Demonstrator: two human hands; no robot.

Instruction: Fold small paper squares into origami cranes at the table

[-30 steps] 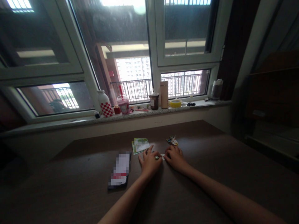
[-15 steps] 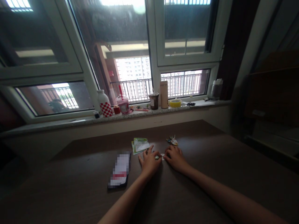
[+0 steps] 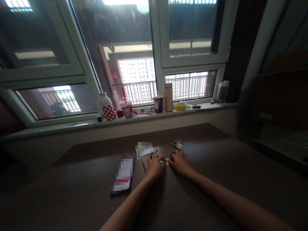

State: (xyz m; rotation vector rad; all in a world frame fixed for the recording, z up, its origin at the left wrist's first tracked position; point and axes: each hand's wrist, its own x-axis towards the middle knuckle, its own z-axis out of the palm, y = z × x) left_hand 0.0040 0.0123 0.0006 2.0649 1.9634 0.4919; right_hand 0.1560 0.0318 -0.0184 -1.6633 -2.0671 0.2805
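Observation:
Between my hands, low on the brown table, is a small white and green piece of paper (image 3: 166, 162) that looks folded. My left hand (image 3: 154, 165) pinches its left side with thumb and forefinger, the other fingers spread. On the right side, the bent fingertips of my right hand (image 3: 179, 163) press on the same paper. Fingers cover much of it, so its full shape is hidden. Just beyond my right hand sit small folded paper pieces (image 3: 177, 144) with pointed tips. Green and white paper sheets (image 3: 145, 149) lie beyond my left hand.
A phone (image 3: 123, 175) with a blurred screen lies left of my left forearm on the table (image 3: 72, 179). Along the windowsill stand a checkered bottle (image 3: 107, 107), drink cups (image 3: 158, 104), a tan flask (image 3: 168, 98), yellow tape (image 3: 180, 106) and scissors (image 3: 196, 106).
My hands stay almost in place. The fingers shift very slightly on the small paper, and less of its green part shows by my left thumb.

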